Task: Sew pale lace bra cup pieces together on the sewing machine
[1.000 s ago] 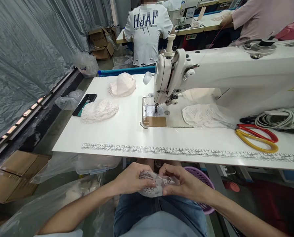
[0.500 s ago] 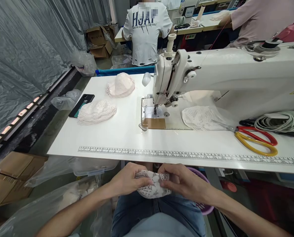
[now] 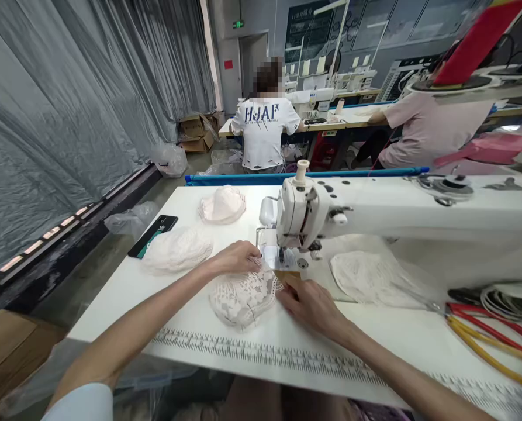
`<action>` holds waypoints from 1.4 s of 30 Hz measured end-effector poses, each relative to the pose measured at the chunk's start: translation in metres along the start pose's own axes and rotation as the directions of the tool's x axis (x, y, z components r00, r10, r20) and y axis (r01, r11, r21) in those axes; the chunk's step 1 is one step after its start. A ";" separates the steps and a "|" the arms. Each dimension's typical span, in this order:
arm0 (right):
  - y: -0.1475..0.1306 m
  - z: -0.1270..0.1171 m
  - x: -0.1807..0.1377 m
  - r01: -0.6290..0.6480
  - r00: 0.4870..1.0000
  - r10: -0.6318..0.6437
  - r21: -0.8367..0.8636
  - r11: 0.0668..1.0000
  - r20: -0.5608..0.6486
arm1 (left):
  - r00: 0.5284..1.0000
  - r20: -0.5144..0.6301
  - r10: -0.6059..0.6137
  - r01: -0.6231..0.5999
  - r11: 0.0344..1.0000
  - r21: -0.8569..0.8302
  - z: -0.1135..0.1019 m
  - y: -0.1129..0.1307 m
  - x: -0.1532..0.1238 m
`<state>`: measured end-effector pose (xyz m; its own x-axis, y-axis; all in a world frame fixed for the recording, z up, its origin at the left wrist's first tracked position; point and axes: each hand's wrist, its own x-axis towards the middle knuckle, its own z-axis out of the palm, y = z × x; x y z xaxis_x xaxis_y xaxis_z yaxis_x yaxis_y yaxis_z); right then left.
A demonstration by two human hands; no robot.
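Between my hands a white lace cup (image 3: 243, 295) lies on the sewing table, just in front of the machine's needle area. My left hand (image 3: 238, 257) pinches its upper edge, close to the presser foot. At its right edge, my right hand (image 3: 307, 301) has its fingers closed on the lace border. The white sewing machine (image 3: 304, 213) stands right behind, its needle and presser foot (image 3: 282, 255) just beyond the lace. More lace pieces (image 3: 177, 248) and a pale cup (image 3: 223, 204) rest on the left. Another lace piece (image 3: 370, 278) lies under the machine arm.
Scissors (image 3: 484, 333) with red and yellow handles lie at the right beside a coiled cable (image 3: 512, 301). A dark phone (image 3: 153, 235) sits at the left edge. A printed ruler (image 3: 261, 351) runs along the front edge. Two people work at machines beyond.
Both hands have brought the lace cup up from my lap onto the table, near the needle. The view has tilted up, showing more of the room.
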<state>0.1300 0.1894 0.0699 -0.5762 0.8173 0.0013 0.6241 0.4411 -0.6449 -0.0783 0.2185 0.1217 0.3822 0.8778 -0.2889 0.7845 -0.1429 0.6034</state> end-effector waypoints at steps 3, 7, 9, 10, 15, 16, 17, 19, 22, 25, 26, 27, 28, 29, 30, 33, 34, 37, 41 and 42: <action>0.025 -0.007 0.010 0.085 0.989 -0.098 -0.116 0.990 -0.110 | 0.998 0.062 0.015 -0.016 1.000 0.022 -0.001 -0.011 0.037; 0.041 -0.013 0.008 0.430 0.843 -0.521 -0.414 0.803 -0.135 | 0.990 0.135 0.030 -0.034 0.999 0.029 0.003 -0.015 0.051; 0.040 -0.014 0.009 0.538 0.771 -0.633 -0.457 0.708 -0.074 | 0.987 0.160 0.028 -0.035 0.999 0.039 0.000 -0.017 0.056; 0.040 -0.014 0.009 0.561 0.754 -0.654 -0.459 0.689 -0.059 | 0.986 0.165 0.025 -0.033 0.998 0.048 -0.002 -0.018 0.059; 0.043 -0.009 0.013 0.535 0.765 -0.640 -0.476 0.698 -0.077 | 0.999 0.054 0.004 -0.011 0.991 0.131 -0.004 -0.021 0.065; 0.044 -0.008 0.014 0.526 0.762 -0.641 -0.490 0.695 -0.090 | 1.000 -0.008 -0.002 0.003 0.988 0.152 0.001 -0.019 0.061; 0.046 -0.006 0.014 0.521 0.756 -0.647 -0.503 0.689 -0.104 | 0.996 -0.090 -0.002 0.017 0.984 0.177 0.008 -0.016 0.057; 0.049 -0.005 0.015 0.514 0.747 -0.655 -0.522 0.681 -0.118 | 0.934 -0.355 0.041 0.055 0.965 0.256 0.029 -0.009 0.045; 0.051 -0.007 0.016 0.517 0.739 -0.663 -0.534 0.670 -0.117 | 0.821 -0.435 0.369 -0.138 0.868 0.476 0.060 -0.001 0.029; 0.052 -0.011 0.014 0.511 0.732 -0.668 -0.544 0.665 -0.130 | 0.823 -0.353 0.445 -0.190 0.801 0.567 0.074 0.000 0.021; 0.053 -0.012 0.013 0.506 0.734 -0.665 -0.542 0.672 -0.140 | 0.833 -0.346 0.433 -0.170 0.794 0.584 0.075 0.000 0.020; 0.053 -0.013 0.012 0.500 0.738 -0.658 -0.534 0.682 -0.150 | 0.835 -0.346 0.428 -0.154 0.785 0.600 0.074 -0.001 0.020; 0.054 -0.013 0.011 0.499 0.742 -0.652 -0.522 0.692 -0.156 | 0.832 -0.346 0.434 -0.148 0.774 0.616 0.073 -0.003 0.020; 0.055 -0.013 0.010 0.500 0.744 -0.648 -0.509 0.701 -0.162 | 0.825 -0.349 0.445 -0.145 0.763 0.630 0.072 -0.004 0.021; 0.055 -0.013 0.008 0.500 0.748 -0.643 -0.498 0.708 -0.163 | 0.817 -0.354 0.455 -0.142 0.755 0.640 0.072 -0.005 0.021; 0.056 -0.012 0.005 0.496 0.769 -0.623 -0.483 0.722 -0.143 | 0.805 -0.359 0.473 -0.141 0.739 0.659 0.071 -0.008 0.021; 0.056 -0.012 0.004 0.491 0.776 -0.615 -0.480 0.727 -0.137 | 0.806 -0.354 0.475 -0.144 0.737 0.661 0.071 -0.009 0.021; 0.054 -0.014 0.003 0.485 0.788 -0.601 -0.467 0.739 -0.133 | 0.792 -0.352 0.498 -0.155 0.723 0.673 0.072 -0.009 0.019; 0.051 -0.016 0.004 0.478 0.793 -0.592 -0.454 0.752 -0.145 | 0.771 -0.353 0.530 -0.167 0.704 0.691 0.072 -0.008 0.017; 0.050 -0.016 0.004 0.476 0.795 -0.588 -0.450 0.756 -0.148 | 0.769 -0.353 0.533 -0.169 0.702 0.692 0.071 -0.007 0.017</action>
<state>0.1675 0.2207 0.0498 -0.7474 0.4449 0.4933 0.4348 0.8891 -0.1431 -0.0426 0.2014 0.0596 0.5396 0.7602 0.3619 0.8241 -0.5649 -0.0421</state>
